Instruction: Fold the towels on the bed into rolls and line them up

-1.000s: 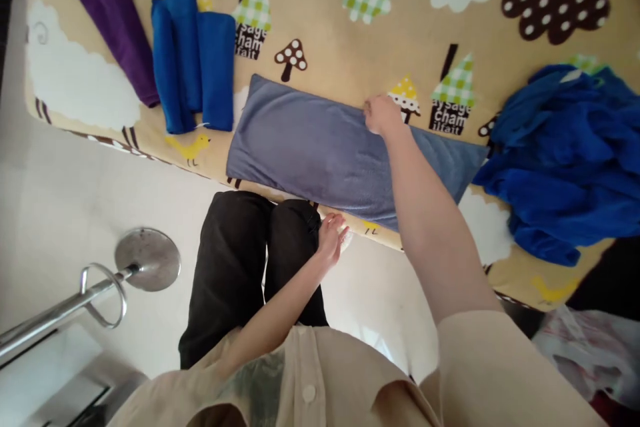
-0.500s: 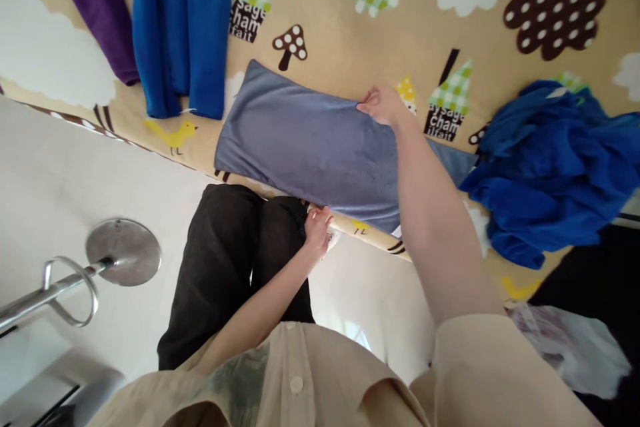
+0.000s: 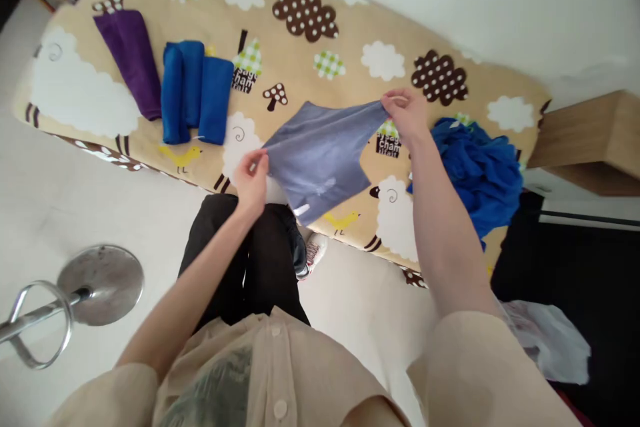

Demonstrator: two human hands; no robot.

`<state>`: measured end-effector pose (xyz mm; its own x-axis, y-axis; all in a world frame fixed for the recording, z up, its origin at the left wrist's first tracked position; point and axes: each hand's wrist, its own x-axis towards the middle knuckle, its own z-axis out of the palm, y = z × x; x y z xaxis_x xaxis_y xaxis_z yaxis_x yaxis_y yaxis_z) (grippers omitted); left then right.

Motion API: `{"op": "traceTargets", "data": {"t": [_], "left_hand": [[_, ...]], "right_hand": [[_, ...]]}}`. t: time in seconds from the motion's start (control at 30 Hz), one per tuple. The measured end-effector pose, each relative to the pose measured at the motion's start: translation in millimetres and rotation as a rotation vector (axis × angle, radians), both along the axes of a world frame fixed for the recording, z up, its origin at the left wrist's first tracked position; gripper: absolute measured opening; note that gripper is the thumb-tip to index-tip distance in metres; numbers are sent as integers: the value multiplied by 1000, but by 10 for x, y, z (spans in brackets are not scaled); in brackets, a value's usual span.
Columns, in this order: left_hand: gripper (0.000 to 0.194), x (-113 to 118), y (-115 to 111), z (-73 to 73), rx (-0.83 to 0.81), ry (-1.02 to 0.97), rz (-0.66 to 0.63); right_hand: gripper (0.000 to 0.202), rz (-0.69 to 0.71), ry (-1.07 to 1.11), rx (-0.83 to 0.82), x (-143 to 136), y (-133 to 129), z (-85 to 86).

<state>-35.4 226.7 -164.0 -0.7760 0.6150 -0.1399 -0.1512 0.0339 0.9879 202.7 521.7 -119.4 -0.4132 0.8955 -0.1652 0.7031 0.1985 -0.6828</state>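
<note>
A grey-blue towel [image 3: 320, 154] stretches between my two hands over the patterned cover, its lower part hanging toward the front edge with a small white tag. My left hand [image 3: 253, 180] is closed in a pinch on the towel's left corner. Farther back and to the right, my right hand [image 3: 409, 114] pinches the opposite corner between thumb and fingers.
Folded blue towels [image 3: 195, 94] and a rolled purple towel [image 3: 133, 64] lie on the patterned cover [image 3: 285, 70] at left. A crumpled blue heap [image 3: 477, 167] sits at right. On the floor stands a round metal base [image 3: 107, 287]. Wooden box shelf [image 3: 595, 140] at far right.
Both hands have lifted the towel, which lay flat before; it now hangs partly bunched between them. My left hand moved left and up from the front edge. The view has shifted to show more surroundings.
</note>
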Motion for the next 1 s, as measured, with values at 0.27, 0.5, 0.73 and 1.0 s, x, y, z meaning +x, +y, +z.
{"op": "traceTargets", "data": {"t": [0.27, 0.5, 0.73, 1.0], "left_hand": [[40, -1124, 709, 1339, 140, 132, -341], [38, -1399, 853, 2355, 111, 240, -406], [55, -1568, 748, 2779, 157, 391, -430], [50, -1425, 437, 2861, 2, 429, -383]], "right_hand": [[58, -137, 344, 201, 102, -567, 1097], [61, -226, 305, 342, 190, -987, 1814], [61, -347, 414, 479, 233, -1249, 2107], [44, -379, 517, 362, 413, -1567, 2173]]}}
